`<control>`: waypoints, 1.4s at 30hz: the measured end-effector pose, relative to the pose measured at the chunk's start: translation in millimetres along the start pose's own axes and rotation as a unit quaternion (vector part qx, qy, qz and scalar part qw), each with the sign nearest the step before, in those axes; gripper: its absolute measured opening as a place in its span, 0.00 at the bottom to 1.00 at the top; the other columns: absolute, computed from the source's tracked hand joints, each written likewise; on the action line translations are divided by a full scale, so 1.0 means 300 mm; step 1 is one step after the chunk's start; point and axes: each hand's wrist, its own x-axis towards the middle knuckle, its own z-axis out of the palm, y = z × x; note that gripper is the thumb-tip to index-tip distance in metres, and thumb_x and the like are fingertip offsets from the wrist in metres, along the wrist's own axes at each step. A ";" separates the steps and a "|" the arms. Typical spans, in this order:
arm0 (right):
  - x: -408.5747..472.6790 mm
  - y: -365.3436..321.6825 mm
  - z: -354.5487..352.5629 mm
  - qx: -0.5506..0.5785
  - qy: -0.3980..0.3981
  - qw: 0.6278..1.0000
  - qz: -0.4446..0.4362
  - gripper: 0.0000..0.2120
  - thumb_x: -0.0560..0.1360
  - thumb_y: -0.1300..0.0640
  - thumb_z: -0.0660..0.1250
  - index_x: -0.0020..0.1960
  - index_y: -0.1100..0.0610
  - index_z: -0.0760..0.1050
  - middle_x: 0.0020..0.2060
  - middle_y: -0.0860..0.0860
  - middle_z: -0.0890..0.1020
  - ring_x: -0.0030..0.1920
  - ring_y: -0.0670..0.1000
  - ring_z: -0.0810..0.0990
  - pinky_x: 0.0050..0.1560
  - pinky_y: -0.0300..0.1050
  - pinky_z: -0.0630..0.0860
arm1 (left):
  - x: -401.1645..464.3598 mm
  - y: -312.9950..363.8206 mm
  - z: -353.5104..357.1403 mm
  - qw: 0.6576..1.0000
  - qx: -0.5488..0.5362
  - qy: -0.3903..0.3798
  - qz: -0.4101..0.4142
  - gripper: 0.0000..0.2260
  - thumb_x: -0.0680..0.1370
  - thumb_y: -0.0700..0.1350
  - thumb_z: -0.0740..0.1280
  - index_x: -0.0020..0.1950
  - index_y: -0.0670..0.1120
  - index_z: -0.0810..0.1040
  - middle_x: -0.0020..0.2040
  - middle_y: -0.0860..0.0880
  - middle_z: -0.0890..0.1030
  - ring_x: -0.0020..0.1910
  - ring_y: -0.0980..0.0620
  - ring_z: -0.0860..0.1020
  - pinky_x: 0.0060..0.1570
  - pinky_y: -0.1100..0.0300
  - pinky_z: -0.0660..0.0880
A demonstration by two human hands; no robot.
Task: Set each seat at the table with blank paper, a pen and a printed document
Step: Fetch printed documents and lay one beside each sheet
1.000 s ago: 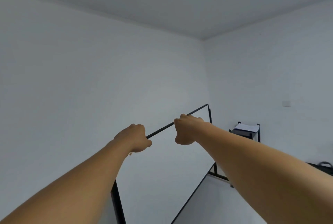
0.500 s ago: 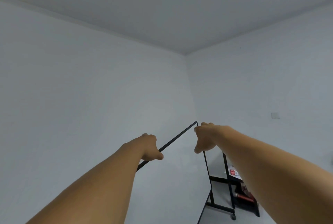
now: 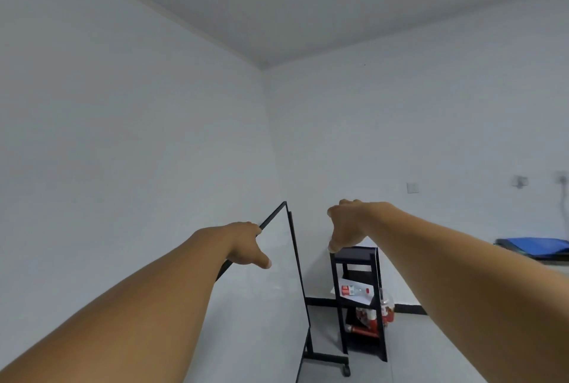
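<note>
No table setting, pen or seat shows in the head view. My left hand (image 3: 246, 244) rests over the black top edge of a wheeled whiteboard (image 3: 271, 296), thumb out in front, fingers hidden behind the frame. My right hand (image 3: 346, 224) hangs free in the air right of the board's corner, fingers loosely curled round nothing, just above a black shelf cart (image 3: 358, 255). White sheets of paper (image 3: 358, 298) lie on the cart's middle shelf.
A bottle with a red label (image 3: 354, 291) lies on the sheets, and red-and-white items (image 3: 374, 316) fill the lower shelf. A blue flat object (image 3: 534, 244) sits on a dark surface at the right edge. The whiteboard's wheeled foot (image 3: 326, 359) stands on the grey floor.
My right hand has let go of the whiteboard's top corner and moved right. The view has swung right and down, bringing the shelf cart into sight. My left hand stays on the top edge.
</note>
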 end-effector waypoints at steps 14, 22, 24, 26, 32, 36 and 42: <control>0.619 0.037 -0.046 -0.004 -0.056 0.987 0.152 0.28 0.75 0.40 0.74 0.69 0.54 0.74 0.59 0.50 0.80 0.60 0.59 0.82 0.63 0.57 0.80 | 0.890 0.013 -0.077 0.982 0.073 -0.046 0.170 0.36 0.77 0.67 0.73 0.79 0.48 0.75 0.77 0.50 0.76 0.76 0.45 0.75 0.73 0.48 0.73; 0.922 0.258 0.006 0.024 -0.097 0.982 0.163 0.14 0.80 0.46 0.71 0.44 0.55 0.76 0.45 0.50 0.83 0.48 0.55 0.83 0.49 0.48 0.78 | 1.266 0.191 -0.072 0.976 0.075 -0.111 0.169 0.21 0.79 0.62 0.73 0.61 0.45 0.85 0.57 0.48 0.87 0.54 0.47 0.89 0.38 0.57 0.81; 1.010 0.338 0.038 0.043 -0.163 0.973 0.160 0.12 0.84 0.51 0.65 0.52 0.59 0.82 0.54 0.54 0.89 0.51 0.55 0.88 0.48 0.47 0.82 | 1.354 0.246 -0.070 0.976 0.073 -0.130 0.158 0.17 0.82 0.58 0.72 0.57 0.44 0.87 0.54 0.47 0.89 0.52 0.47 0.90 0.45 0.54 0.86; 1.115 0.419 0.077 0.071 -0.217 0.961 0.155 0.15 0.87 0.55 0.62 0.54 0.62 0.84 0.57 0.57 0.89 0.58 0.57 0.89 0.57 0.52 0.84 | 1.462 0.304 -0.058 0.978 0.057 -0.143 0.142 0.16 0.82 0.54 0.72 0.53 0.41 0.88 0.49 0.46 0.90 0.48 0.48 0.90 0.49 0.54 0.87; 1.406 0.593 0.111 0.074 -0.234 0.962 0.122 0.16 0.87 0.58 0.59 0.49 0.60 0.83 0.59 0.59 0.88 0.60 0.57 0.88 0.54 0.50 0.82 | 1.759 0.442 -0.056 0.979 0.031 -0.153 0.131 0.14 0.82 0.53 0.72 0.48 0.43 0.87 0.39 0.48 0.88 0.36 0.51 0.85 0.44 0.58 0.83; 1.608 0.689 0.122 0.058 -0.213 0.969 0.109 0.13 0.85 0.59 0.60 0.58 0.61 0.83 0.58 0.58 0.88 0.58 0.55 0.89 0.42 0.44 0.80 | 1.990 0.523 -0.036 0.977 0.025 -0.161 0.139 0.15 0.82 0.54 0.71 0.45 0.44 0.87 0.38 0.49 0.87 0.34 0.52 0.83 0.42 0.60 0.82; 1.900 0.817 0.191 0.033 -0.204 0.974 0.092 0.09 0.84 0.58 0.63 0.52 0.60 0.80 0.57 0.55 0.88 0.54 0.55 0.90 0.36 0.41 0.77 | 2.358 0.621 0.019 0.972 0.017 -0.169 0.161 0.14 0.81 0.55 0.72 0.45 0.46 0.86 0.38 0.50 0.86 0.34 0.52 0.82 0.42 0.59 0.83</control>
